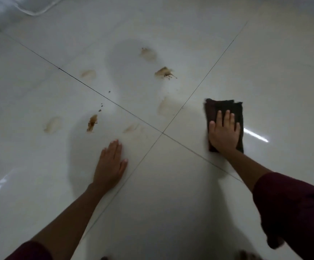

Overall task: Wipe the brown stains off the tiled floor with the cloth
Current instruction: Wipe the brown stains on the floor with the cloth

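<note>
The right hand (224,131) lay flat on the dark cloth (225,107), fingers straight, pressing it down on the tiled floor (283,81). So this grip was not clenched; it was open and pushing. The cloth was a folded block, and its long side ran away from the person. It sat on the right tile, just to the right of the spot where the four tile lines crossed.

All the brown stains lay to the left of the cloth and a bit farther away. The nearest was a pale smear (164,107), just across the tile line from the cloth. Beyond that was a darker splash (164,72), and a faint one (148,54) farther off still. More marks were well apart on the left tile: a dark streak (92,122) and a pale patch (52,124).

The left hand (111,163) was also open, flat on the floor, holding nothing. It was nearer to the dark streak than the cloth was, but it had no cloth.

I think the cloth had to slide left and forward first. The floor around it looked bare and smooth, with room to move. A pale rounded object (34,6) lay far off at the top left.
</note>
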